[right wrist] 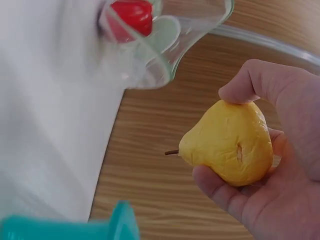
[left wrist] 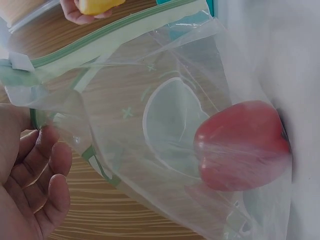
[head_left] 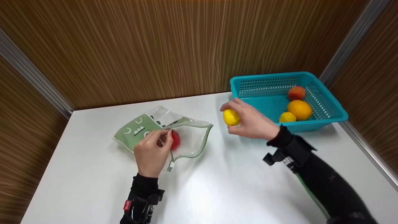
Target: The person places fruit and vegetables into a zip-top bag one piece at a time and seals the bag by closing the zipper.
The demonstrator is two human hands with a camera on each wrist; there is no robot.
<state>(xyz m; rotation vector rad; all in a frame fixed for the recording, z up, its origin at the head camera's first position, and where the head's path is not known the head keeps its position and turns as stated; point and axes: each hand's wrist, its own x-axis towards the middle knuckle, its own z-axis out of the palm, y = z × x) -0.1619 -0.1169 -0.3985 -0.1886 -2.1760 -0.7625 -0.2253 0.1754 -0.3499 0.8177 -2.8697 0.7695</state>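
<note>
My left hand [head_left: 153,152] pinches the green-trimmed edge of a clear zip bag [head_left: 189,138] with a green printed face. The bag's mouth gapes toward the right. Inside it lies a red bell pepper [left wrist: 245,145], partly behind the left fingers in the head view. Between thumb and fingers, my right hand [head_left: 253,119] holds a yellow pear [right wrist: 227,145] above the table, right of the bag mouth. Its brown stem points away from the palm in the right wrist view.
A teal basket [head_left: 264,123] stands at the back right. It holds a peach [head_left: 296,93], an orange [head_left: 299,109] and a yellow fruit [head_left: 287,117]. Wood-grain panels [head_left: 149,49] enclose the white table [head_left: 84,174] at the back and sides.
</note>
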